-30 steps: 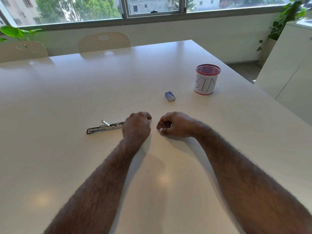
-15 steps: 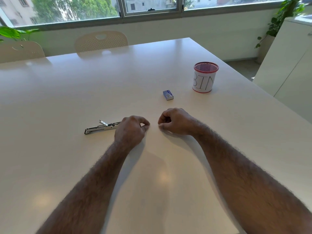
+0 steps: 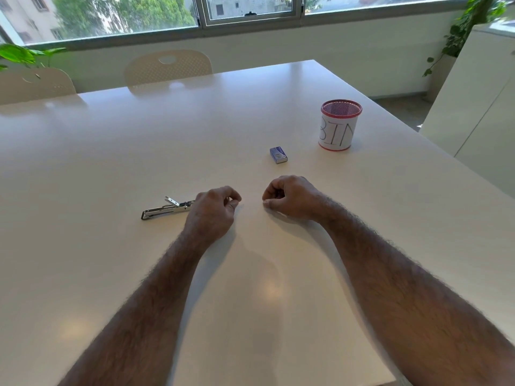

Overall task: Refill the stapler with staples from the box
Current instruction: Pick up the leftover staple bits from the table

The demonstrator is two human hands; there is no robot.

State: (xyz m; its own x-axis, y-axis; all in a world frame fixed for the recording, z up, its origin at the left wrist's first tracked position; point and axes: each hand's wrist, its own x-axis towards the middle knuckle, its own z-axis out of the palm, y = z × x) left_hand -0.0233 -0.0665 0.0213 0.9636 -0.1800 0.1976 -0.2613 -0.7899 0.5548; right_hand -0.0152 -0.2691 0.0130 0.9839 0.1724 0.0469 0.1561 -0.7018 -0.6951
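Resting both hands on the white counter [image 3: 111,168], a person sits with the stapler and staple box lying untouched in front of them.

The left hand [image 3: 213,208] and right hand [image 3: 289,197] lie a little apart with fingers curled in, gripping nothing that can be seen. The metal stapler [image 3: 167,209] lies flat just beside the left hand, its far end hidden behind it. The small blue box [image 3: 278,154] sits closed beyond the right hand. A red-rimmed mesh cup [image 3: 338,126] labelled "BIN" stands upright further right; its contents cannot be made out.
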